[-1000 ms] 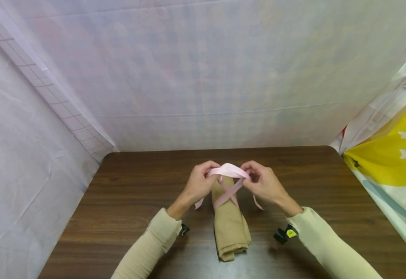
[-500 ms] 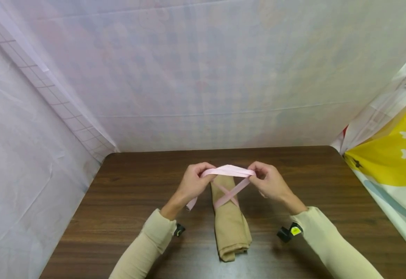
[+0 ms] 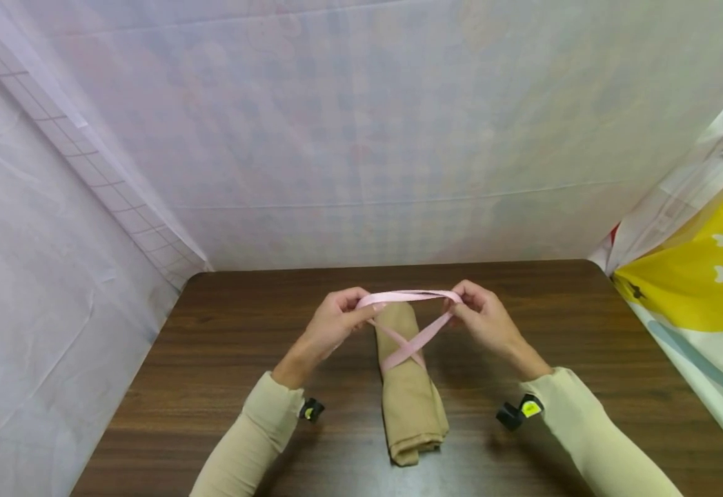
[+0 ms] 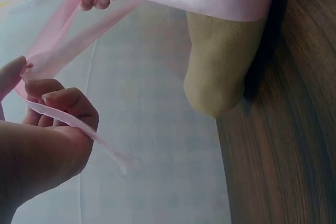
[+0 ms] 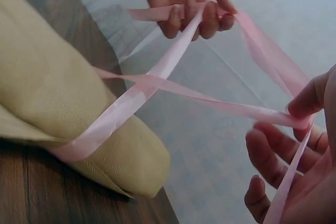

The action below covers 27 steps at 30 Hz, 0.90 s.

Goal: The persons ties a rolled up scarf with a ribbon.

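A pink satin ribbon (image 3: 420, 340) passes round a tan rolled cloth bundle (image 3: 408, 404) lying on the brown wood-grain table (image 3: 212, 359). The left hand (image 3: 330, 324), at the bundle's ten o'clock, and the right hand (image 3: 488, 324), at two, both pinch the ribbon. Its strands cross slightly off the cloth, so uneven pulling could drag the band off the bundle's twelve o'clock end, or a light pinch could slip. The loose ribbon tail (image 4: 92, 132) across the left palm may tangle in the fingers; overlapping strands make any knot hard to tell. A white sheet (image 3: 361, 138) blocks reach at twelve; yellow printed fabric (image 3: 678, 297) hangs between two and three.
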Tool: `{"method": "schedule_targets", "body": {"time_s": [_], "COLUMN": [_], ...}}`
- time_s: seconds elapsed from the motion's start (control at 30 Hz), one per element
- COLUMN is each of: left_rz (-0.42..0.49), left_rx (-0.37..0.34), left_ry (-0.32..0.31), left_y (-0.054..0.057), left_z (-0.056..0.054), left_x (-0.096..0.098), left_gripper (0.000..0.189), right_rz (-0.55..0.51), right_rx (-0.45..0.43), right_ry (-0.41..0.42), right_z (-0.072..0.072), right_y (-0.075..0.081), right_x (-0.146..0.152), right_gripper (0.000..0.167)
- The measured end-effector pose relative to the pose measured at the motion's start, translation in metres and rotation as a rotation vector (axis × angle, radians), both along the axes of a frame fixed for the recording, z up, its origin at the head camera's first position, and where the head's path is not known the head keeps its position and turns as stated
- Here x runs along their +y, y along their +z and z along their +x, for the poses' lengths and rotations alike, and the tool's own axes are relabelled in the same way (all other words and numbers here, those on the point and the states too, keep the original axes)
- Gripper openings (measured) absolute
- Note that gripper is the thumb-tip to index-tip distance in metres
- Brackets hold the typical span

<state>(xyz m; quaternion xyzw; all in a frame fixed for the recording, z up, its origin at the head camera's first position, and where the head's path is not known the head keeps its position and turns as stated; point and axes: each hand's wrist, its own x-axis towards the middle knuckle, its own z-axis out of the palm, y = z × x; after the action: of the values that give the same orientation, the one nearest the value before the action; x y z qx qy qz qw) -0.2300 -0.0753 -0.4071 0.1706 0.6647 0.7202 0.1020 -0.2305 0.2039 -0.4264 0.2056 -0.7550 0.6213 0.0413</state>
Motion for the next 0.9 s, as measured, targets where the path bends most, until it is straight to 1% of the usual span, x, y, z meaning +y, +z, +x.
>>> {"method": "schedule_targets", "body": {"time_s": [0.1, 0.17, 0.23, 0.4, 0.47, 0.57, 0.67, 0.73, 0.83, 0.9], "left_rz": [-0.034, -0.046, -0.050, -0.023, -0.009, 0.005, 0.009, 0.011, 0.019, 0.025], "left_rx": [0.021, 0.040, 0.057, 0.086, 0.092, 0.100, 0.108, 0.108, 0.099, 0.092], "left_ry": [0.040, 0.070, 0.099, 0.175, 0.195, 0.212, 0.226, 0.236, 0.252, 0.272], "left_y": [0.000, 0.001, 0.001, 0.003, 0.004, 0.004, 0.005, 0.005, 0.005, 0.004], "left_z": [-0.001, 0.000, -0.001, 0.000, 0.000, 0.000, 0.000, 0.001, 0.001, 0.001], "left_x": [-0.003, -0.004, -0.005, -0.005, -0.006, -0.008, -0.010, -0.012, -0.014, -0.016], "left_gripper": [0.008, 0.006, 0.006, 0.006, 0.006, 0.006, 0.007, 0.007, 0.007, 0.007], "right_rz": [-0.121, -0.194, -0.251, -0.317, -0.333, -0.346, -0.347, -0.326, -0.257, -0.188], "right_rx": [-0.041, -0.071, -0.090, -0.058, -0.044, -0.046, -0.062, -0.071, -0.076, -0.063], "right_ry": [0.097, 0.156, 0.198, 0.241, 0.258, 0.281, 0.270, 0.242, 0.184, 0.132], "right_z": [-0.001, -0.001, -0.001, -0.002, -0.003, -0.003, -0.004, -0.004, -0.004, -0.004], "right_y": [0.000, 0.000, 0.000, 0.000, -0.001, -0.002, -0.002, -0.003, -0.004, -0.004], "right_x": [0.002, 0.003, 0.004, 0.006, 0.007, 0.009, 0.013, 0.015, 0.019, 0.022], "right_gripper": [0.002, 0.006, 0.009, 0.015, 0.016, 0.016, 0.018, 0.022, 0.027, 0.027]}}
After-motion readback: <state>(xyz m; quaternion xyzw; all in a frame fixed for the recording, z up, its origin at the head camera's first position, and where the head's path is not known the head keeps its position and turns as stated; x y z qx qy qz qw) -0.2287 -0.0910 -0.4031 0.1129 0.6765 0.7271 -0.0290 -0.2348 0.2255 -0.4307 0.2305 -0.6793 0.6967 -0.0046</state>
